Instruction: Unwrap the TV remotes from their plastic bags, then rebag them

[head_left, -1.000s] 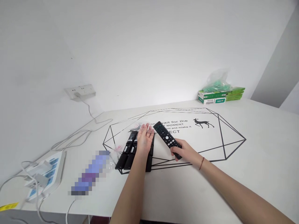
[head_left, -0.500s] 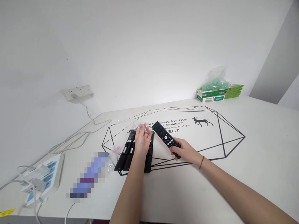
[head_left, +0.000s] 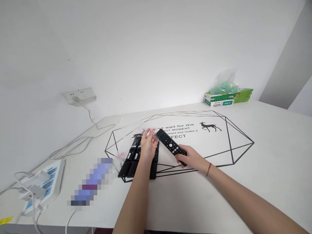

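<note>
My right hand point(head_left: 191, 159) grips the near end of a black remote control point(head_left: 169, 145), holding it tilted above the white table point(head_left: 243, 182) with its buttons facing up. My left hand point(head_left: 147, 146) hovers over a row of black remotes point(head_left: 133, 156) lying side by side on the table. Its fingers are curled and pinch a thin clear plastic wrapper point(head_left: 146, 132) right next to the far tip of the held remote. Crumpled clear wrappers point(head_left: 122, 156) lie beside the row.
A white power strip point(head_left: 39, 187) with plugs and cables lies at the near left, wired to a wall socket point(head_left: 79, 95). Green and white boxes with a plastic bag point(head_left: 227, 94) stand at the far right. A blurred-out object point(head_left: 91, 182) lies left of the remotes.
My left hand went from open palm to curled, pinching the clear wrapper. The held remote has shifted slightly left toward it.
</note>
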Demonstrator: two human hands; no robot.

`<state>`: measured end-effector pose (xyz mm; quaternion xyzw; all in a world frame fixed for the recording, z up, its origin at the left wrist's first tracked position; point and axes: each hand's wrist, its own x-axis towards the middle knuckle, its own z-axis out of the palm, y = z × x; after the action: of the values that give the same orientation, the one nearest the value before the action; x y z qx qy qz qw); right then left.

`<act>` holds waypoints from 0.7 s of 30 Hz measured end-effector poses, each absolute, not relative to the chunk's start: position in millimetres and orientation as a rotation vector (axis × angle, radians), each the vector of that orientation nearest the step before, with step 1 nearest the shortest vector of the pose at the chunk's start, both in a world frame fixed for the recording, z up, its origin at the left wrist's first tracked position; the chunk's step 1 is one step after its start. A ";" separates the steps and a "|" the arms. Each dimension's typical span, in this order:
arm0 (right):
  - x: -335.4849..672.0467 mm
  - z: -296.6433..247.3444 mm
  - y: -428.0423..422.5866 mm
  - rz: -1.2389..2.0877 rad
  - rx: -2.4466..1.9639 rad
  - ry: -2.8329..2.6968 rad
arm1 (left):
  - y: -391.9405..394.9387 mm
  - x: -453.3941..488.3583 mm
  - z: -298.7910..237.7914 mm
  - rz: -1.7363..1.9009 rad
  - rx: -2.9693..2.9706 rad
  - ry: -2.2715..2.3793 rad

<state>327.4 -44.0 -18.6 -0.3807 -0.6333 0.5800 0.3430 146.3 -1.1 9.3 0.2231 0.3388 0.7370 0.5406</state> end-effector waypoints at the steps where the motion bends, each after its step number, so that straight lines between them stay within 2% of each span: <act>1: 327.3 -18.6 -43.8 1.498 -0.993 -1.644 | -1.6 147.0 9.7 1.746 0.551 0.816; 8: 328.2 -18.0 -41.6 1.378 -1.056 -1.648 | -4.6 149.8 10.3 1.726 0.606 0.876; 21: 330.4 -17.7 -43.4 1.448 -1.034 -1.682 | -2.4 148.9 8.2 1.730 0.678 0.917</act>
<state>330.4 -43.4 -17.7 -0.3972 -0.6461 0.5563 0.3396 148.9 -2.4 8.2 0.2815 0.3807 0.7183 0.5098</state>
